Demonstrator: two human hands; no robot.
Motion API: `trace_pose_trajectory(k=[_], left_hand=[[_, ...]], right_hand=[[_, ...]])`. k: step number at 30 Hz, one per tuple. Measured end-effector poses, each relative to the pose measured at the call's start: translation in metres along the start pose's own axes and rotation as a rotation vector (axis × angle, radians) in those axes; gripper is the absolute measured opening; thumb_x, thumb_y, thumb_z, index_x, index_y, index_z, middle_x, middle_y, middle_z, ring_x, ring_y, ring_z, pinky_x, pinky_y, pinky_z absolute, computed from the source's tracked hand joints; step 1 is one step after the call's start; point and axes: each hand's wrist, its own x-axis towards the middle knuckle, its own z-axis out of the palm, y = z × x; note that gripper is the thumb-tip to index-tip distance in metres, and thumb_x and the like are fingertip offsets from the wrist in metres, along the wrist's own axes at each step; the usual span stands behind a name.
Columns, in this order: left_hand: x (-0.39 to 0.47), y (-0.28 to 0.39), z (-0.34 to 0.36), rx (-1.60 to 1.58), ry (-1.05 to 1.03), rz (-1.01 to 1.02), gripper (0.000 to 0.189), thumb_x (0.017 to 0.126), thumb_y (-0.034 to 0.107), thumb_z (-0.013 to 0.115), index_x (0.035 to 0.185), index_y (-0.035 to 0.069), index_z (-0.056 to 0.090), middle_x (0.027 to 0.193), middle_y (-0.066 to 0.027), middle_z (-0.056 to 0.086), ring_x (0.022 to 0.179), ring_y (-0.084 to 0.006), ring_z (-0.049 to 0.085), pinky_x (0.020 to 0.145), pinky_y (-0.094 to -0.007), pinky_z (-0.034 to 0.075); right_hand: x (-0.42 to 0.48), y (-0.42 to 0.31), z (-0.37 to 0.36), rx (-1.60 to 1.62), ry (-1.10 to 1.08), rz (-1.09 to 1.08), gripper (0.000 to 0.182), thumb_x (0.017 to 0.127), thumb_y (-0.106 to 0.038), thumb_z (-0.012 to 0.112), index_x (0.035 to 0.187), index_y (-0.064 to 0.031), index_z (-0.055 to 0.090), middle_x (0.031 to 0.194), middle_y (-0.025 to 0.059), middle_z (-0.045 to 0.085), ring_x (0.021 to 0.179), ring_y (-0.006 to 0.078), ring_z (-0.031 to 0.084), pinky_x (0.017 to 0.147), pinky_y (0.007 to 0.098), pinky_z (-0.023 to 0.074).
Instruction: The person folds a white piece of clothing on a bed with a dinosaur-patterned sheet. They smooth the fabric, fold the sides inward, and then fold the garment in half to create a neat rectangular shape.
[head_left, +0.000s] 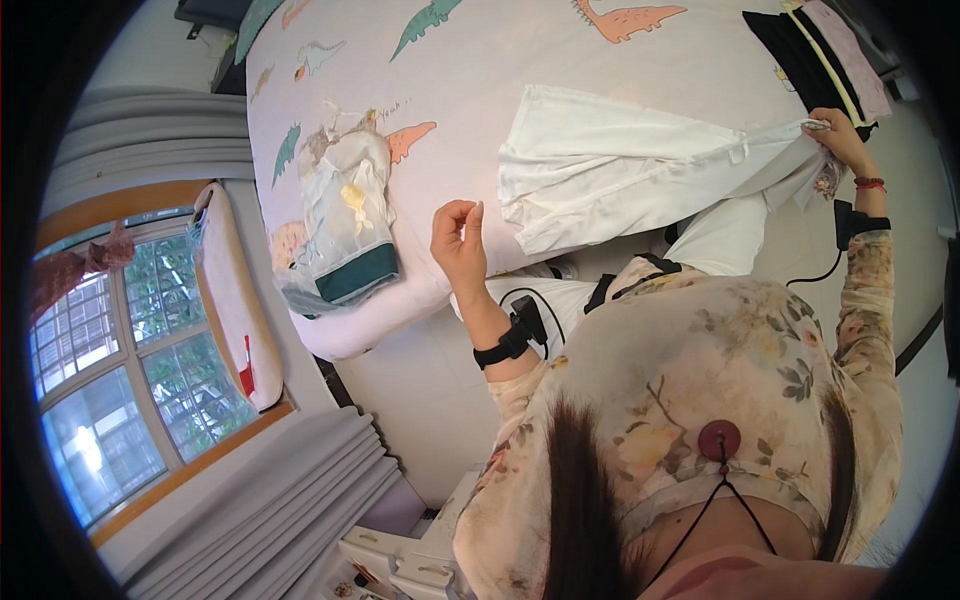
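Note:
A white garment (622, 165) lies spread over the near side of the bed, its wide end flat and its other end gathered. My right hand (836, 139) grips that gathered end at the bed's right edge, where part of the cloth hangs down. My left hand (459, 240) is raised near the bed's front edge, left of the garment and apart from it. Its fingers are curled in with the thumb against them, and nothing shows between them. A clear plastic bag (352, 217) with white and dark green cloth inside lies left of that hand.
The bed (465, 97) has a pale pink dinosaur-print sheet. Folded black, yellow and pink clothes (806, 60) lie at its far right corner. A window (142, 337) with grey curtains (300, 502) is on the left. White drawers (420, 562) stand at the lower left.

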Motion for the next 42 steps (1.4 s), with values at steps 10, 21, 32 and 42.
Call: trace_pose_trajectory(k=[10,21,32,42], left_hand=[[-0.065,-0.098,0.008,0.55,-0.237,-0.4,0.03,0.067,0.013,0.076,0.085,0.0,0.056,0.075,-0.0095,0.062,0.065,-0.0164,0.059,0.062,-0.0291,0.048],[-0.066,-0.11,0.017,0.521,-0.127,-0.511,0.027,0.066,0.019,0.076,0.076,0.0,0.061,0.072,-0.0086,0.062,0.064,-0.0171,0.059,0.06,-0.0276,0.047],[-0.051,-0.026,0.002,-0.317,0.085,-0.164,0.011,0.081,0.005,0.064,0.075,0.005,0.054,0.101,-0.0132,0.063,0.088,-0.0147,0.057,0.079,-0.0254,0.044],[0.0,-0.022,-0.016,-0.225,0.249,-0.07,0.013,0.086,0.01,0.059,0.084,0.004,0.048,0.068,-0.0004,0.053,0.058,-0.0055,0.047,0.052,-0.016,0.036]], right_hand=[[-0.001,0.006,0.002,-0.018,-0.005,-0.017,0.016,0.078,-0.013,0.059,0.07,-0.0022,0.051,0.061,-0.0037,0.043,0.06,0.0057,0.039,0.054,0.023,0.0309],[0.001,0.002,-0.001,0.0,-0.059,-0.014,0.015,0.077,-0.014,0.059,0.073,-0.001,0.054,0.063,-0.003,0.048,0.061,0.006,0.042,0.056,0.0225,0.0336],[-0.002,0.013,-0.003,-0.001,-0.002,0.035,0.015,0.077,-0.014,0.059,0.072,-0.0014,0.053,0.064,-0.0019,0.047,0.063,0.0072,0.043,0.057,0.023,0.0337],[-0.004,0.043,0.003,0.086,0.143,0.081,0.017,0.076,-0.018,0.062,0.074,-0.0024,0.057,0.065,-0.0036,0.049,0.063,0.0071,0.044,0.058,0.0222,0.0351]])
